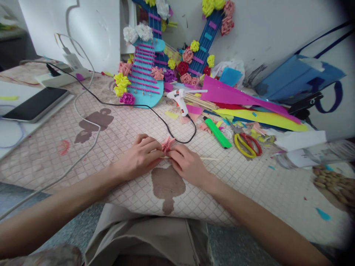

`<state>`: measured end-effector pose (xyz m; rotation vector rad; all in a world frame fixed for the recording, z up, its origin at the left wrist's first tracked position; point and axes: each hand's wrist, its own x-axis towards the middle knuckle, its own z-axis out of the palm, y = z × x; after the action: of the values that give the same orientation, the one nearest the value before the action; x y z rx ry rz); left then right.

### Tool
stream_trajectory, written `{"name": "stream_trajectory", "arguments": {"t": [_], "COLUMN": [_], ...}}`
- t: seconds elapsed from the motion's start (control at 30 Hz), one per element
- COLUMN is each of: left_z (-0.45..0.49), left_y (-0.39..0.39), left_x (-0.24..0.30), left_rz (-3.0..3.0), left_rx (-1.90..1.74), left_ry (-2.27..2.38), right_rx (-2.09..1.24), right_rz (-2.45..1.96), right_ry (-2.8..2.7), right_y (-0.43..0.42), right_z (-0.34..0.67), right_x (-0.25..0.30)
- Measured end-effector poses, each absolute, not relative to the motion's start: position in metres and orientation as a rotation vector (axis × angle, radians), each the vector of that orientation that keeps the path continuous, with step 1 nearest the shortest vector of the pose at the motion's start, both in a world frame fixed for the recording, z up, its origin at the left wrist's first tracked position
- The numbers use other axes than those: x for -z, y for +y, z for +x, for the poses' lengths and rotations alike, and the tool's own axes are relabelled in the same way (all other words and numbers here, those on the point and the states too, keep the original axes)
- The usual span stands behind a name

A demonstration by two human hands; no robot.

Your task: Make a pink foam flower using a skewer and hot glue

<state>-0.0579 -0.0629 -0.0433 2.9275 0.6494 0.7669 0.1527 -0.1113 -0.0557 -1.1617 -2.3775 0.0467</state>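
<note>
A pink crepe-paper flower (168, 143) sits between my hands, just above the patterned tablecloth. My left hand (142, 156) closes on its left side with the fingers bent inward. On the other side, the fingers of my right hand (189, 163) press together at the flower's base. A thin wooden stick (210, 159) passes beneath my fingers and sticks out past my right hand. The fingertips hide how stick and flower meet. Beyond my hands lies a white glue gun (181, 100), its black cord looping close to the flower.
Paper-flower-decorated guitar shapes (146, 79) lean at the back. To the right are a green cutter (217, 133), scissors (246, 145), coloured paper sheets (244, 98), a clear bottle (313, 153) and peanuts (334, 184). A phone (37, 104) and power strip (62, 75) lie left; a white cable (95, 142) crosses the cloth.
</note>
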Motion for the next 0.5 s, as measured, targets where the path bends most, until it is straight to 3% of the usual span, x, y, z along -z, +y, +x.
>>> {"name": "stream_trajectory", "arguments": {"t": [0.5], "left_z": [-0.0556], "left_y": [-0.0620], "left_x": [0.0484], "left_rz": [2.947], "left_rx": [-0.811], "left_ry": [0.667], "right_rx": [0.289], "right_rz": [-1.148], "right_ry": [-2.399], "right_y": [-0.1094], "right_z": [0.1447], "right_x": [0.0589]}}
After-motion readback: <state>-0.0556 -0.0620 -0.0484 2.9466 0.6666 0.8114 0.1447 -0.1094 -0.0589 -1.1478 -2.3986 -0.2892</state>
